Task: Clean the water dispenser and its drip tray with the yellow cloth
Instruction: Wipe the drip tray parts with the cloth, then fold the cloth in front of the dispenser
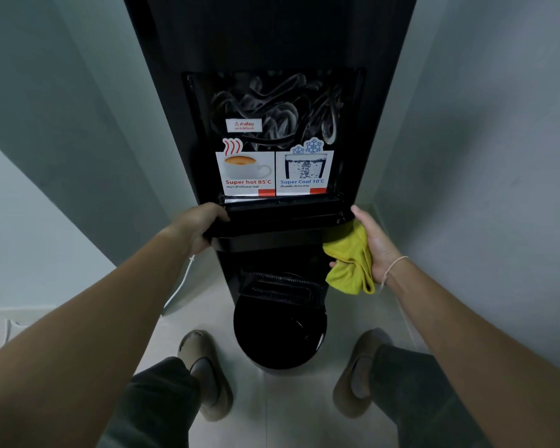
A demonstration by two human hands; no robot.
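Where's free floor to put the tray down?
Bare floor between the two feet, in front of the round black bin. More floor left of the dispenser, though a white cord runs there. Crowded at the tray: left hand, right hand with yellow cloth.

You have 1 black water dispenser point(272, 43) in front of you, with 1 drip tray point(280, 221) at its front. On its panel you see 2 picture stickers side by side, 1 hot point(245, 173) on the left and 1 cool point(304, 173) on the right, plus 1 small warning label point(243, 125) above them. You have 2 hands up: left hand point(201, 224) and right hand point(374, 244). There is 1 yellow cloth point(349, 260), 1 wrist band point(393, 270), 1 white cord point(178, 286) and 2 slippers point(207, 376) near you.
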